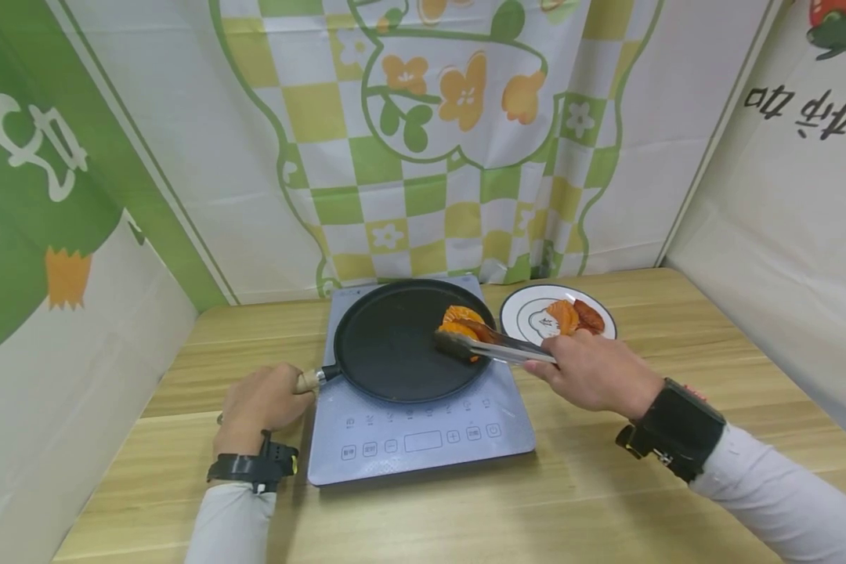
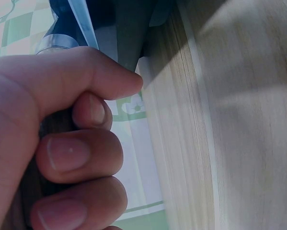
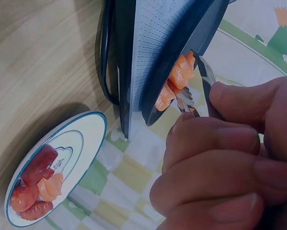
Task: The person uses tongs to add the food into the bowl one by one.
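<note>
My left hand [image 1: 264, 407] grips the pale handle [image 1: 309, 381] of a flat black frying pan [image 1: 395, 345]. In the left wrist view its curled fingers [image 2: 78, 153] wrap around the handle. My right hand [image 1: 599, 372] holds metal tongs [image 1: 515, 354], which reach over the pan's right side. The tongs' tips are at several orange, pale-striped food pieces [image 1: 463, 315] that look like salmon slices. The right wrist view shows these orange pieces [image 3: 180, 74] by the pan's edge, the tongs' tips right against them. Part of the tongs is hidden in my right hand.
Under the pan is a grey induction cooker [image 1: 423, 462] on the wooden table [image 1: 606, 486]. To its right stands a white, dark-rimmed plate [image 1: 520, 313] with orange slices and dark red sausage-like pieces [image 3: 40, 165]. A black cable [image 3: 105, 57] runs beside the cooker. Patterned curtains [image 1: 409, 211] hang behind.
</note>
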A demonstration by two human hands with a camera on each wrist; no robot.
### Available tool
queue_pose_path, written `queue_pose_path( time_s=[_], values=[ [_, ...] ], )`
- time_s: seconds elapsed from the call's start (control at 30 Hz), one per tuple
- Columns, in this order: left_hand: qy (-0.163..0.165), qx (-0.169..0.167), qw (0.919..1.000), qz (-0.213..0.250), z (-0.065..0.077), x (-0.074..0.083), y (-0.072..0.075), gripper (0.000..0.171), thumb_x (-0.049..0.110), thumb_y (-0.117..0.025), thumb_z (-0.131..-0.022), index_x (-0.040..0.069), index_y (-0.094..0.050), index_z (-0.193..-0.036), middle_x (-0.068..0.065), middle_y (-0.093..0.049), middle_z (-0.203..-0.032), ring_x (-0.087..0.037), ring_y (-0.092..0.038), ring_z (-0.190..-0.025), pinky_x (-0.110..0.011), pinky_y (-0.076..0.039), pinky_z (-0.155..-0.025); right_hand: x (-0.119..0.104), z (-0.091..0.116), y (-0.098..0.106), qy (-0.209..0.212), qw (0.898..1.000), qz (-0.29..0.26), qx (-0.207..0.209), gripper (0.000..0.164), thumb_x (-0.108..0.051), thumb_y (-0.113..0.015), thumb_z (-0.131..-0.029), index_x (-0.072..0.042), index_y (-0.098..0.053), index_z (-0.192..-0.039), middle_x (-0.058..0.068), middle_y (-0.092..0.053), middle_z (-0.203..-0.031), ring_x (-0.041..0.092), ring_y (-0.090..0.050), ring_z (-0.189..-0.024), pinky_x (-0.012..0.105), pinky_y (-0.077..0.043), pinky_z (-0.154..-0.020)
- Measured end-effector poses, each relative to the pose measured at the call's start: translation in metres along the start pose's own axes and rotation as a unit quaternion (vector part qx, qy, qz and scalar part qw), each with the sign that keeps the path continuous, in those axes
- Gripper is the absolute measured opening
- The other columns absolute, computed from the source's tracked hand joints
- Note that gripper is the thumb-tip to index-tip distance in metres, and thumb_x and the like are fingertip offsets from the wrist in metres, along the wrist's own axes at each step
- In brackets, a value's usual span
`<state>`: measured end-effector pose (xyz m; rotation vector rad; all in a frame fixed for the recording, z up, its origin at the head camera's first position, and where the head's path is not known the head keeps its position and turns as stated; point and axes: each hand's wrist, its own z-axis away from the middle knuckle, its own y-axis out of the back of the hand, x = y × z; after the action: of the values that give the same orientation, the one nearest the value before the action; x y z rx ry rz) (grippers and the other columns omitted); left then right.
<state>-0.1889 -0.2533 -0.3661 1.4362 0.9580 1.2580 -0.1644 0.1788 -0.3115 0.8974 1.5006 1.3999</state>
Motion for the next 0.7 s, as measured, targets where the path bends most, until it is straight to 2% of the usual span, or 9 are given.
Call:
queue_pose_path(
  time_s=[0.3, 0.7],
  values=[
    [-0.004, 0.004, 1.0, 0.002, -0.0014, -0.0013, -0.0012, 0.032, 0.033, -0.06, -0.085, 0.016, -0.043, -0.063, 0.002, -0.042, -0.058, -0.017, -0.042, -0.055, -0.034, -0.03, -0.05, -0.0005, 0.0015, -0.0014, 0.01, 1.0, 0.0, 0.016, 0.036, -0.051, -0.05, -0.094, -0.015, -0.055, -0.089, -0.003, -0.045, -0.066, 0.013, -0.045, -0.058, 0.032, -0.035, -0.051],
    [-0.001, 0.003, 1.0, -0.002, -0.0018, -0.0019, -0.0013, 0.032, 0.033, -0.061, -0.084, 0.016, -0.044, -0.062, 0.001, -0.042, -0.058, -0.017, -0.042, -0.055, -0.034, -0.031, -0.049, -0.0027, 0.0012, -0.0003, 0.0, 1.0, 0.01, 0.003, 0.038, -0.053, -0.048, -0.094, -0.015, -0.056, -0.091, -0.003, -0.045, -0.066, 0.014, -0.046, -0.058, 0.033, -0.035, -0.051]
  ],
)
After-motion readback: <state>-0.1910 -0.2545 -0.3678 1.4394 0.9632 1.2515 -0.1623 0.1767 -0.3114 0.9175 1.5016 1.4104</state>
